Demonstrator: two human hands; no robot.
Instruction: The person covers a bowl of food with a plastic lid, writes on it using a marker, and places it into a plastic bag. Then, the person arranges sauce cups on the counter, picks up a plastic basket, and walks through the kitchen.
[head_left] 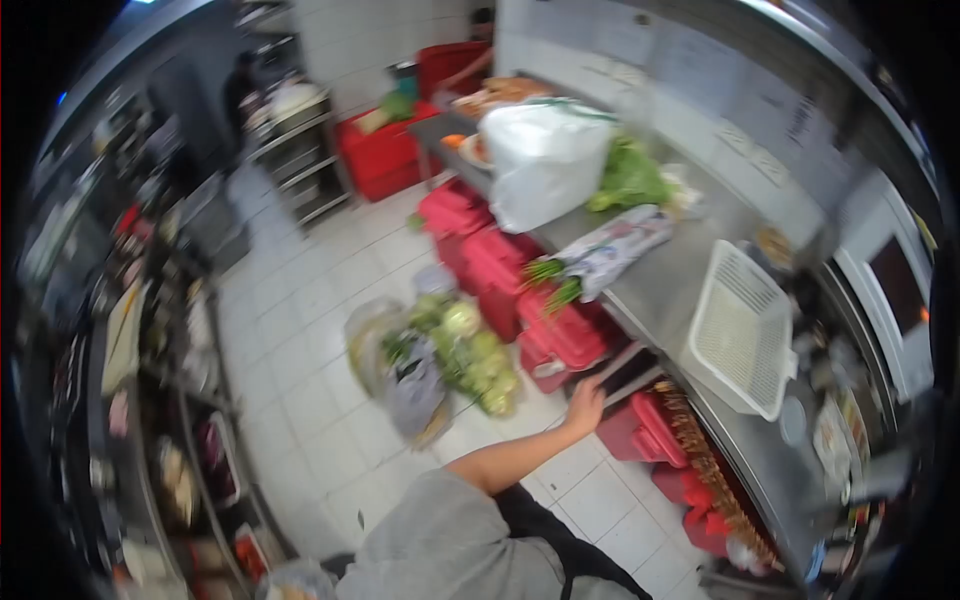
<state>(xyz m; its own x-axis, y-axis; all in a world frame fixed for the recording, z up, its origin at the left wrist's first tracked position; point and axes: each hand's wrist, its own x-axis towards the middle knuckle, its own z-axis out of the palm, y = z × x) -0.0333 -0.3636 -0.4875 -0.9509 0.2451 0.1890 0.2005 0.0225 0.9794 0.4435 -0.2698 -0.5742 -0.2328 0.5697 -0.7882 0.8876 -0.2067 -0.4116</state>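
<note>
My left hand reaches out at the end of my bare forearm, beside the metal frame under the steel counter. Its fingers are blurred, and I cannot tell whether they grip the frame. Just above it is a red lidded bin; another red bin stands just below and right. A row of brown skewer-like items lies along the lower shelf. My right hand is out of view.
Bags of vegetables sit on the tiled floor. The counter holds a white bag, leafy greens, a wrapped bundle and a white basket. Shelving lines the left. Part of a person's arm shows behind.
</note>
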